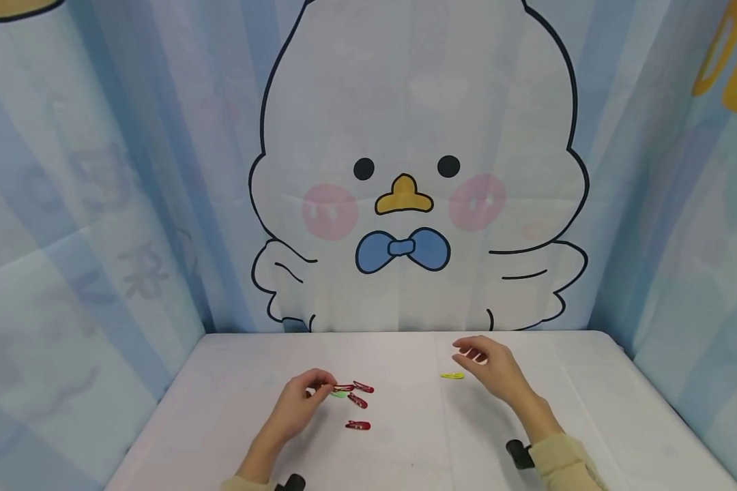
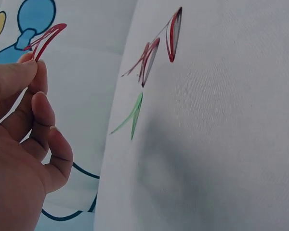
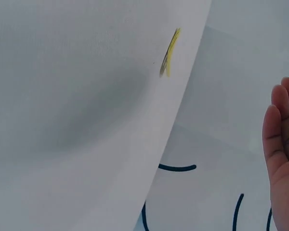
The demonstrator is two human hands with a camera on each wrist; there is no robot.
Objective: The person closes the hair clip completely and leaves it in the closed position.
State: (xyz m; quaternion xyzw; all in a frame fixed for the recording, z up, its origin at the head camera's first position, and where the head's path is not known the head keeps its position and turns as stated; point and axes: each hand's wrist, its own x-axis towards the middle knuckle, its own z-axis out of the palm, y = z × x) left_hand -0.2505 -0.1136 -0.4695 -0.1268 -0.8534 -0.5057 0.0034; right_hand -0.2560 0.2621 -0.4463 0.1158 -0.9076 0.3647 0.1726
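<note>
While bare tabletop [image 1: 408,436] reaches its back edge [image 1: 399,333], the left hand [image 1: 299,401] pinches a red clip [image 2: 48,40], right hand [image 1: 496,368] relaxed near a yellow clip [image 1: 452,376].

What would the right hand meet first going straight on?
Nothing close: the right hand points leftward over the table, and the way looks free in the head view. The yellow clip seems to lie below that line, though depth is unclear.
</note>
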